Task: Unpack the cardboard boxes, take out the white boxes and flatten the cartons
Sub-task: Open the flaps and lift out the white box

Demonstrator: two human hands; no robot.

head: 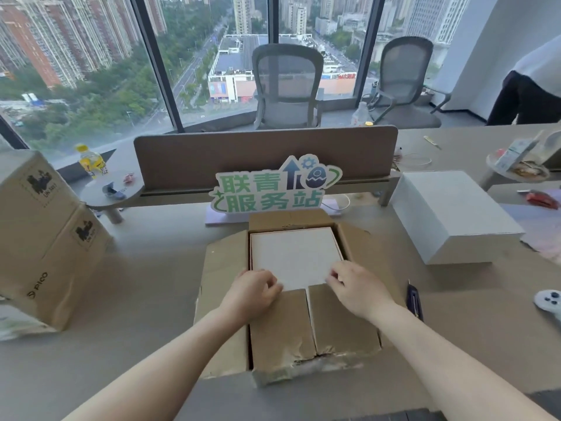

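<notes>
Right now I see my left hand with its grip curled at the near edge of the white box that sits inside the open carton at mid-desk; whether the fingers pinch that edge or the near flap I cannot tell. My right hand mirrors it, fingertips bent down on the same edge, knuckles up. Both forearms reach in from below, angled toward each other. Two near flaps lie folded over the box's front part; the side flaps splay outward. A dark utility knife lies just right of the carton. Farther right a second white box rests on the desk. Stacked brown cartons stand at left, a green sign behind.
</notes>
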